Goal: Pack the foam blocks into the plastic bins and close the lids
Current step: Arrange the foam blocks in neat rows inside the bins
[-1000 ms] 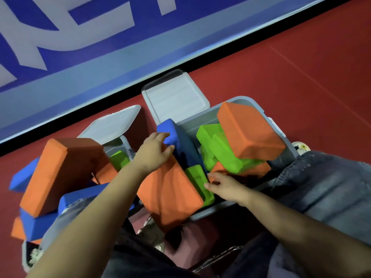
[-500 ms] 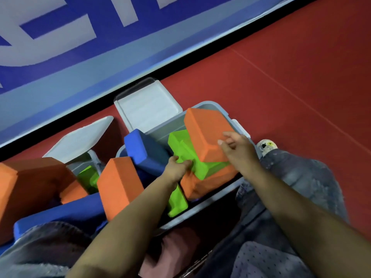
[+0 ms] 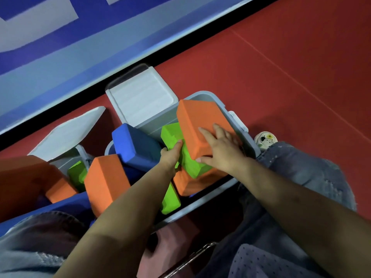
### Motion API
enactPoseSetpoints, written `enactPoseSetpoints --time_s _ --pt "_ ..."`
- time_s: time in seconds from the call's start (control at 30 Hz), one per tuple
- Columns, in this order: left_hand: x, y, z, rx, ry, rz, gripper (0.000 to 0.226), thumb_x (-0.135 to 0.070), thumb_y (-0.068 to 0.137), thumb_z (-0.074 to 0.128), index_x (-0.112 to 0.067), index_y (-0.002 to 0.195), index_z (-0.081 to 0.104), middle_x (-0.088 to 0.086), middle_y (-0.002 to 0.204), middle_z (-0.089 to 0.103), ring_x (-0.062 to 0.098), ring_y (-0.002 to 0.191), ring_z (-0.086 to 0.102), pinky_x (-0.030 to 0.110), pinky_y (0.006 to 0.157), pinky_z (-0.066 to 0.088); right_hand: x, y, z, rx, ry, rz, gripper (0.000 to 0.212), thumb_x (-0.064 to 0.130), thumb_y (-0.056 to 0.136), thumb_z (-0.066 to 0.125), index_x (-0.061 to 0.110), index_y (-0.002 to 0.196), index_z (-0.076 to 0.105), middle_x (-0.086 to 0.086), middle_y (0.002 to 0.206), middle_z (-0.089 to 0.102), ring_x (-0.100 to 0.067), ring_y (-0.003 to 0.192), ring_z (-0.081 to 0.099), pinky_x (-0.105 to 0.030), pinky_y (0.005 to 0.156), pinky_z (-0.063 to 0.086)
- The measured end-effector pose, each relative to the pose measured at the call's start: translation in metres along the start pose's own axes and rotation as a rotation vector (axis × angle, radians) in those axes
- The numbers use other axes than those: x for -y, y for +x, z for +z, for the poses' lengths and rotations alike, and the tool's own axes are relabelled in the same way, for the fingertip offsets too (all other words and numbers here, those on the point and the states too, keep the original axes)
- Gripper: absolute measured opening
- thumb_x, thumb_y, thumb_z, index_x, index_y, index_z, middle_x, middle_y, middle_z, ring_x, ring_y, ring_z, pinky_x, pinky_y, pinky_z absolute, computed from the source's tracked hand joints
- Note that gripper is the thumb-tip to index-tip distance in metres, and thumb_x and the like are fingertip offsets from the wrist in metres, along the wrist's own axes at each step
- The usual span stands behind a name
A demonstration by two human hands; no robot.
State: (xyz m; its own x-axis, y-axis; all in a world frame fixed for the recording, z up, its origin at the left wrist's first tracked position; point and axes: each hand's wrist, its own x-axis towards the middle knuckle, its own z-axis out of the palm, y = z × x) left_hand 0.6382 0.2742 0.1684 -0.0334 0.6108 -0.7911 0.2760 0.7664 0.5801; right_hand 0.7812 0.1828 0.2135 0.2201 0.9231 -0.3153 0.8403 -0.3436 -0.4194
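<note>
The right hand lies on the top orange block in the center-right of the frame, fingers spread over its broad face and thumb hooked under its lower edge, so it holds the block w/ a curved grip. This block is tilted, its long axis runs from upper left to lower right, and the lower end rests on the green block. The left hand grips this green block from the left side, fingers curled around its edge; the green block's long axis goes approx. the same diagonal way.

Both blocks sit in the grey bin, which is overfull. Its lid stands open behind it, toward the upper center. In this bin I count 3 orange blocks, 2 green and 1 blue block, the last one leaning at the left end; maybe more are hidden below.

A second bin at the left has also its lid open, w/ 1 green block inside and orange and blue blocks piled around, the count there is not clear.
</note>
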Motion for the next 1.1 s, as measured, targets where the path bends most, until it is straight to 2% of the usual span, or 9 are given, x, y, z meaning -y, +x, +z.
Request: enactPoseSetpoints --time_s 0.13,0.27,0.4,0.47,0.53,0.63,0.73,0.9,1.1 --pt "-0.002 0.008 0.0 0.013 0.049 0.031 0.084 -0.045 0.084 0.067 -0.024 0.149 0.019 0.0 0.134 0.047 0.021 0.102 0.047 0.042 0.093 0.046 0.001 0.003 0.006 0.025 -0.032 -0.001 0.091 0.066 0.075 0.061 0.052 0.145 0.004 -0.013 0.157 0.005 -0.033 0.144 0.007 -0.06 0.113 0.011" --pt "-0.003 0.009 0.003 0.05 0.028 -0.047 0.085 -0.052 0.08 0.067 -0.04 0.147 0.016 -0.004 0.131 0.045 0.026 0.115 0.048 0.044 0.087 0.039 0.0 0.004 0.003 0.028 0.029 0.01 0.086 0.067 0.076 0.059 0.053 0.144 0.008 -0.011 0.157 0.004 -0.032 0.144 0.006 -0.061 0.111 0.012" --pt "0.0 0.007 0.003 0.057 -0.012 0.017 0.075 -0.044 0.075 0.071 -0.032 0.139 0.032 -0.001 0.125 0.057 0.021 0.101 0.058 0.03 0.07 0.043 -0.002 0.003 -0.001 0.034 0.052 0.04 0.089 0.07 0.072 0.059 0.049 0.145 0.011 -0.01 0.155 0.01 -0.031 0.144 0.009 -0.063 0.11 0.013" --pt "0.0 0.004 0.002 0.043 0.007 0.107 0.071 -0.043 0.072 0.073 -0.028 0.132 0.038 0.002 0.119 0.061 0.019 0.092 0.06 0.028 0.067 0.046 -0.004 0.005 -0.005 -0.069 0.141 0.025 0.085 0.075 0.067 0.057 0.043 0.141 0.028 -0.006 0.146 0.027 -0.029 0.138 0.025 -0.057 0.111 0.02" --pt "-0.004 -0.004 -0.003 0.035 0.073 0.196 0.074 -0.049 0.063 0.074 -0.03 0.126 0.041 0.0 0.115 0.063 0.018 0.09 0.062 0.033 0.075 0.053 -0.006 0.005 -0.009 -0.177 0.311 -0.037 0.083 0.079 0.061 0.05 0.031 0.128 0.044 -0.003 0.134 0.039 -0.024 0.131 0.036 -0.041 0.11 0.028" --pt "-0.014 -0.016 -0.017 0.056 0.178 0.29 0.07 -0.051 0.057 0.071 -0.033 0.12 0.045 -0.003 0.109 0.064 0.018 0.095 0.065 0.041 0.084 0.056 -0.002 0.0 -0.012 -0.191 0.435 -0.152 0.079 0.074 0.062 0.049 0.017 0.116 0.046 -0.01 0.141 0.036 -0.019 0.141 0.026 -0.025 0.11 0.023" --pt "-0.028 -0.026 -0.035 0.12 0.282 0.331 0.067 -0.052 0.058 0.071 -0.032 0.118 0.049 -0.003 0.107 0.066 0.016 0.093 0.067 0.038 0.079 0.058 0.004 -0.009 -0.02 -0.178 0.441 -0.252 0.074 0.071 0.066 0.05 0.014 0.113 0.046 -0.013 0.153 0.024 -0.022 0.143 0.022 -0.034 0.115 0.022" --pt "-0.051 -0.039 -0.061 0.234 0.425 0.363 0.057 -0.046 0.064 0.07 -0.034 0.118 0.053 -0.006 0.103 0.068 0.011 0.09 0.067 0.026 0.074 0.052 0.01 -0.025 -0.037 -0.245 0.279 -0.392 0.064 0.076 0.067 0.048 0.032 0.114 0.048 0.005 0.148 0.038 -0.022 0.129 0.041 -0.049 0.104 0.034" --pt "-0.077 -0.046 -0.083 0.461 0.515 0.38 0.057 -0.043 0.064 0.071 -0.037 0.12 0.057 -0.009 0.098 0.071 0.009 0.087 0.067 0.025 0.07 0.051 0.018 -0.034 -0.054 -0.38 0.251 -0.549 0.052 0.068 0.075 0.053 0.04 0.119 0.05 0.002 0.136 0.051 -0.023 0.124 0.044 -0.045 0.103 0.037"
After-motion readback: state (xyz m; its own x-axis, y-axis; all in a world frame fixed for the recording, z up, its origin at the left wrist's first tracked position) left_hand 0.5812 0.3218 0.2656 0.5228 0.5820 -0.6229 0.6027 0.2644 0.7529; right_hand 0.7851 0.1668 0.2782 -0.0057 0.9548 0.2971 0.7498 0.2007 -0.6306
